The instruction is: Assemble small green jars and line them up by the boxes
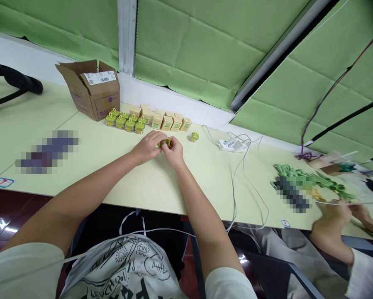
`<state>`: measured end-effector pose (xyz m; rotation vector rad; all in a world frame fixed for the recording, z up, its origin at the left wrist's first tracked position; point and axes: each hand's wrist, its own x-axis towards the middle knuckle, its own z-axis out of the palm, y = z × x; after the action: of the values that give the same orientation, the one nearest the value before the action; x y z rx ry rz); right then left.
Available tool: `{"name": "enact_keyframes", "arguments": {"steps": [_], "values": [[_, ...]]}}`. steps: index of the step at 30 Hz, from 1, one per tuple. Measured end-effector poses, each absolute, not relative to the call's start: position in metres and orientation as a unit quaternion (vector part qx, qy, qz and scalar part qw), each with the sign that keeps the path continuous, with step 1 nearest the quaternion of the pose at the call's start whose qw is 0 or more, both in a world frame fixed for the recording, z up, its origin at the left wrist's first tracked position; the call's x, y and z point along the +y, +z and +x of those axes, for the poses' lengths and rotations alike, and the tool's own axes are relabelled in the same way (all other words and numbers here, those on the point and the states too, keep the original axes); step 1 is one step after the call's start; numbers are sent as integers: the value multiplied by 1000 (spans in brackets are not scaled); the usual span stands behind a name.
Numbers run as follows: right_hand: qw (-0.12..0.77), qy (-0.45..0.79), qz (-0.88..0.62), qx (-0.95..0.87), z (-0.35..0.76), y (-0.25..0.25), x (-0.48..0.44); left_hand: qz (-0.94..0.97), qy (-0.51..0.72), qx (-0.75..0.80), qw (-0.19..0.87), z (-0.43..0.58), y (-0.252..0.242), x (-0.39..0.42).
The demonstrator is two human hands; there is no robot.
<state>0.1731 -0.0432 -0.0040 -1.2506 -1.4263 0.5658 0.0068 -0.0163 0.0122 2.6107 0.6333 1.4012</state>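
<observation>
My left hand (148,146) and my right hand (174,152) meet over the pale table (89,158), both pinching one small green piece (164,143) between the fingertips. Just beyond them stand several small green-topped jars (125,122) in a cluster, with a row of small tan boxes (164,119) beside them. One more green piece (193,136) lies alone to the right of my hands.
An open cardboard box (92,89) stands at the back left. A white power strip (231,144) with trailing cables lies to the right. Another person's hands (338,211) work at a pile of green parts (310,180) at far right. A black chair arm (13,81) sits far left.
</observation>
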Motion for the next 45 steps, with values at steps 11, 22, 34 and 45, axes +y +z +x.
{"name": "enact_keyframes", "arguments": {"steps": [11, 22, 34, 45], "values": [[542, 238, -520, -615, 173, -2, -44, 839, 474, 259, 66, 8, 7, -13], [572, 326, -493, -569, 170, -5, -40, 821, 479, 293, 103, 8, 5, -11], [553, 340, -506, -567, 169, -2, -40, 846, 458, 257, 88, 9, 3, -12], [548, 400, -494, -543, 171, 1, -39, 841, 470, 249, 98, 9, 0, -10]]}}
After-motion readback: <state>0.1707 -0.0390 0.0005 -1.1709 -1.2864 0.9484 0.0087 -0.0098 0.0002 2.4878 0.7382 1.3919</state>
